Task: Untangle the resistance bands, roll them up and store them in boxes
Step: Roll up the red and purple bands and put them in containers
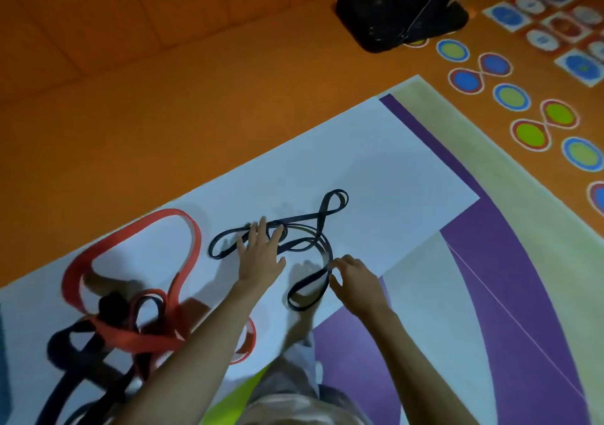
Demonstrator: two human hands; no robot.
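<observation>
A thin black resistance band [327, 209] lies in loops on the white sheet [376, 170]. My left hand [260, 254] rests flat on its crossed middle strands, fingers spread. My right hand [354, 281] pinches the band's edge beside its lower loop. At the lower left a wide red band [196, 241] is tangled with thick black bands [75, 359] in a heap.
The white sheet lies over a purple and pale green mat [490, 261] on an orange floor. A black bag [398, 13] with a strap sits at the top. Coloured floor circles [510, 96] and picture cards [562, 26] fill the upper right.
</observation>
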